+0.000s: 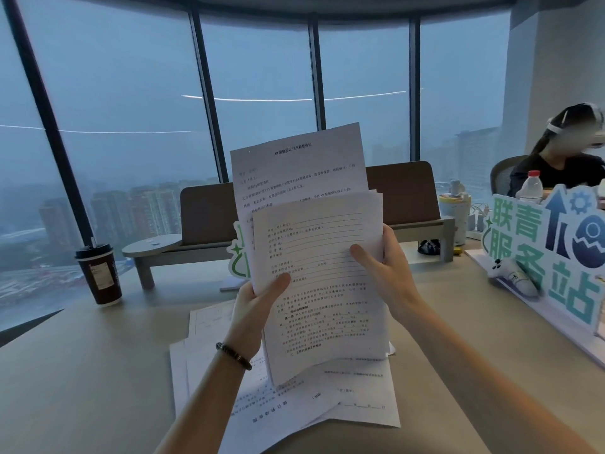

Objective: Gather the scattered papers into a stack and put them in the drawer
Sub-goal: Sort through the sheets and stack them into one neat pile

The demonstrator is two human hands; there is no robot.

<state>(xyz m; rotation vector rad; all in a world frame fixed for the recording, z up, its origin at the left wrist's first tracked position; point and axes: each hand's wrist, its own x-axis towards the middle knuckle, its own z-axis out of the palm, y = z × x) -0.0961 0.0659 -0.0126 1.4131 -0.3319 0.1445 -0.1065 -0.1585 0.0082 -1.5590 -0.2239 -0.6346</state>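
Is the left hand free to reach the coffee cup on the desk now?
Probably not yet: the left hand grips the held papers together with the right hand. The path to the coffee cup looks unobstructed.

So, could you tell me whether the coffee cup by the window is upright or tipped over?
Upright. The coffee cup stands on its base on the desk, black lid on top.
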